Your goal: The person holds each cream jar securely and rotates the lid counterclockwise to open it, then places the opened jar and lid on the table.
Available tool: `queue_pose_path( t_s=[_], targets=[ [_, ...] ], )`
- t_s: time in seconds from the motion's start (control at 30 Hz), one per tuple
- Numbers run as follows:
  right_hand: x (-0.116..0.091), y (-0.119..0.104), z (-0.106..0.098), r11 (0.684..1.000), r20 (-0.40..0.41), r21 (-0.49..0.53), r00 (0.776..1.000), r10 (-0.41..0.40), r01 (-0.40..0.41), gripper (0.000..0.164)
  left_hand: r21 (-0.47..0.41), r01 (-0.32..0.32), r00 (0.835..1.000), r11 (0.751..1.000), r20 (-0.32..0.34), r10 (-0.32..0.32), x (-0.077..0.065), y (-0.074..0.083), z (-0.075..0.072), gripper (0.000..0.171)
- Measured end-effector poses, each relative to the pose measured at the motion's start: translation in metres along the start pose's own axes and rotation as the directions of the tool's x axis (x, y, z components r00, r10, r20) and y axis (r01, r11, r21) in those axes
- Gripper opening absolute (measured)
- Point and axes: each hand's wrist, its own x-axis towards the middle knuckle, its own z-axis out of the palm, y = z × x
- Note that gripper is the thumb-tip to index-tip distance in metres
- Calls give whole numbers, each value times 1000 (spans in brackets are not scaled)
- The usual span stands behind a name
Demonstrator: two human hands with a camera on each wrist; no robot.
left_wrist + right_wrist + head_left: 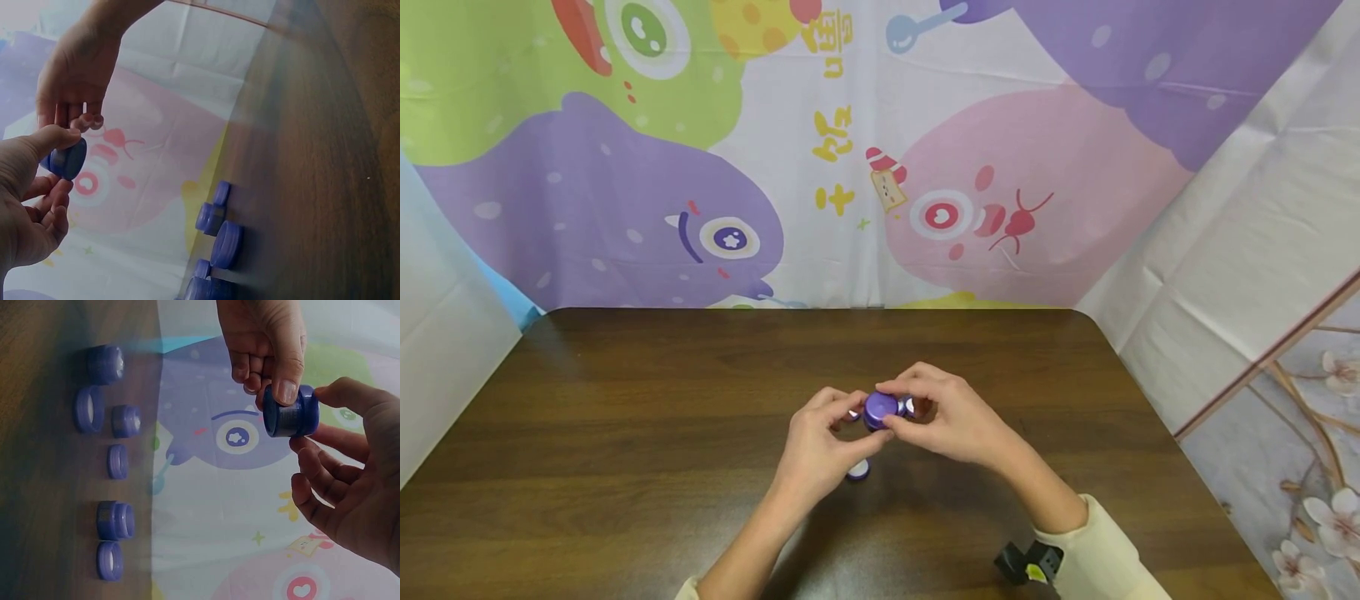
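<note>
Above the table, both hands hold one small purple jar (281, 419) between them. A purple lid (881, 408) faces up towards the head camera, seated on the jar. My left hand (820, 442) pinches the jar's body between thumb and fingers. From the other side, my right hand (951, 412) pinches the lid end with thumb and forefinger, its other fingers loosely bent in the right wrist view. Below the hands lie an upturned lid (858, 471) with a white inside and several more jars and lids, partly hidden by the hands in the head view.
In the right wrist view, a larger jar (106, 364), a loose lid (89, 409), a smaller jar (126, 420) and more lids stand along the brown wooden table (625, 467). A printed cloth (835, 267) hangs behind the table's far edge.
</note>
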Motion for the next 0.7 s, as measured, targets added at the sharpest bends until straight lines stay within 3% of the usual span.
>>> queue_pose_path(
  t_s=[0.33,0.7],
  targets=[
    [1,0,1,1000,-56,-14,998,-15,14,33,-4,-15,1000,1000,-1,15,1,1,-1,31],
    [0,-1,-1,999,19,16,999,-30,30,36,-9,-14,1000,1000,3,14,1,1,-2,32]
  ],
)
